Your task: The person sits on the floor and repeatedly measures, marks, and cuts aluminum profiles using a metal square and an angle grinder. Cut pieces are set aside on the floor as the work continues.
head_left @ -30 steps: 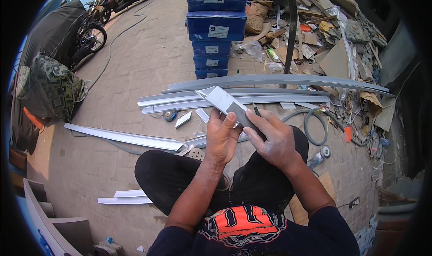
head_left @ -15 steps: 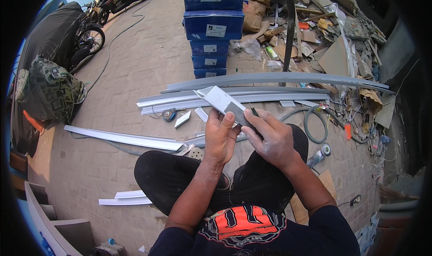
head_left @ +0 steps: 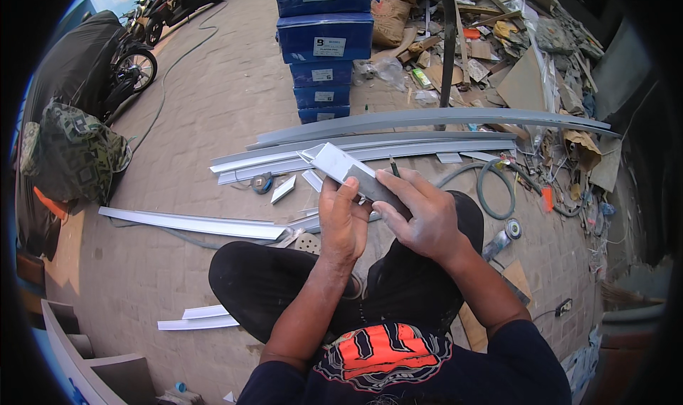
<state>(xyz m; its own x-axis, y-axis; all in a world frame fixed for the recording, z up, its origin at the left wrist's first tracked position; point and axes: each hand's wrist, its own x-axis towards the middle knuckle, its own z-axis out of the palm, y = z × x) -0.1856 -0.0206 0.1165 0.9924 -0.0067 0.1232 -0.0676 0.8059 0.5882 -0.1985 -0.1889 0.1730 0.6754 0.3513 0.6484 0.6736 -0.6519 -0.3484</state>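
Above my lap, my left hand (head_left: 343, 221) grips a short white moulding piece (head_left: 330, 160) from below, its thumb pressed on the upper face. The piece tilts, its angled, hollow-looking end pointing up and left. Against its face lies a flat dark-grey piece (head_left: 369, 186), the far part of which is covered by fingers. My right hand (head_left: 421, 213) is closed round the grey piece at the lower right end. A dark pencil (head_left: 394, 166) sticks up between the right fingers.
Long white and grey mouldings (head_left: 427, 120) lie ahead, with a tape measure (head_left: 262, 183) and a small offcut (head_left: 283, 189) nearby. An angle grinder (head_left: 502, 240) rests by my right knee, near a coiled hose (head_left: 489, 190). Blue boxes (head_left: 324, 39) stand stacked beyond; rubble (head_left: 498, 49) fills the far right.
Both hands, with the moulding piece and grey piece, sit slightly lower and further left in view. The grips stay much the same. The whole scene has shifted a little left.
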